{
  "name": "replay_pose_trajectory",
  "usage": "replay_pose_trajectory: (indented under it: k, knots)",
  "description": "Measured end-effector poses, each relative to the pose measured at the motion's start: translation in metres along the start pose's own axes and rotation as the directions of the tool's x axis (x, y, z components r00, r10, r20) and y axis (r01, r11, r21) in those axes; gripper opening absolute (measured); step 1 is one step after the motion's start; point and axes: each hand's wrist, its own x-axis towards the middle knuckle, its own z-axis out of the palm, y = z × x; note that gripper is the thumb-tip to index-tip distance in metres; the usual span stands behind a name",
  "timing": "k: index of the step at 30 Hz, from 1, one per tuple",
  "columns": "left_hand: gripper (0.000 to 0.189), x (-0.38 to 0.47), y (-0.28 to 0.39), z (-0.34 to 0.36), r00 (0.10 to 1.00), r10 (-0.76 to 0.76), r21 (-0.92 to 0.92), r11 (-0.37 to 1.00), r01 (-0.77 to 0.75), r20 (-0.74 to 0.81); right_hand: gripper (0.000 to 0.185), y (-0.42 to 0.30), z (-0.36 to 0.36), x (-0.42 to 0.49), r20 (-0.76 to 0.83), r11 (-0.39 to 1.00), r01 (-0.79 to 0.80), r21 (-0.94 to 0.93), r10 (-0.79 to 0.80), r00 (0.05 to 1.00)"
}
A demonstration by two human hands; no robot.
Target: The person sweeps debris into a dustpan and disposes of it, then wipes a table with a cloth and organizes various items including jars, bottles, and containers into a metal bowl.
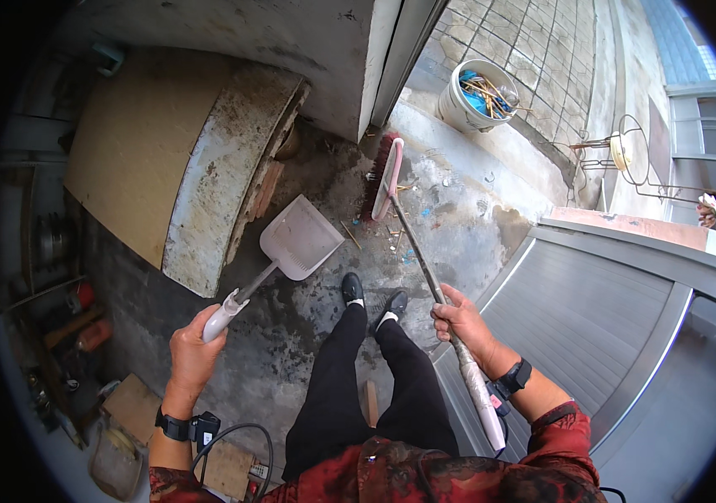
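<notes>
My left hand [195, 342] grips the pale plastic handle of a dustpan [301, 237], whose pan is over the concrete floor ahead of my feet. The end of that handle looks broken where it meets the grey shaft. In my right hand [463, 322] is the worn shaft of a push broom [421, 251]. Its pink-and-white head with dark red bristles [378, 179] is on the floor near the doorway. Small litter [399, 236], with thin sticks and blue scraps, lies scattered beside the bristles, to the right of the dustpan.
A white bucket [452, 107] filled with sticks and blue scraps stands outside the doorway. To the left is a worn slab with a board [144, 144] on it. A grey metal door [578, 308] stands at the right. Cluttered shelves [49, 302] line the far left.
</notes>
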Motion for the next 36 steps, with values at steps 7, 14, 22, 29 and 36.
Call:
replay_pose_trajectory:
  k: [7, 14, 22, 29, 36]
  knots:
    - [0.035, 0.006, 0.022, -0.003, 0.998, 0.038, 0.092, 0.995, -0.043, 0.055, 0.053, -0.010, -0.071, -0.048, -0.157, 0.995, -0.061, -0.073, 0.049, 0.986]
    - [0.035, 0.011, 0.021, -0.005, 0.996, 0.008, 0.085, 0.996, -0.016, 0.091, 0.065, -0.008, -0.116, -0.050, -0.270, 0.893, -0.046, -0.448, -0.087, 0.959]
    - [0.032, 0.003, 0.025, 0.014, 0.997, 0.042, 0.113, 0.992, -0.049, 0.065, 0.074, 0.022, -0.117, 0.065, -0.239, 0.822, -0.115, -0.558, -0.027, 0.971]
    - [0.033, 0.006, 0.007, 0.016, 0.996, 0.055, 0.149, 0.987, -0.066, 0.073, 0.070, 0.120, -0.026, 0.055, -0.185, 0.780, -0.266, -0.566, 0.194, 0.963]
    - [0.033, 0.014, -0.020, -0.004, 0.991, 0.120, 0.113, 0.986, -0.126, 0.059, 0.069, 0.139, 0.054, 0.007, 0.003, 0.763, -0.196, -0.617, 0.251, 0.968]
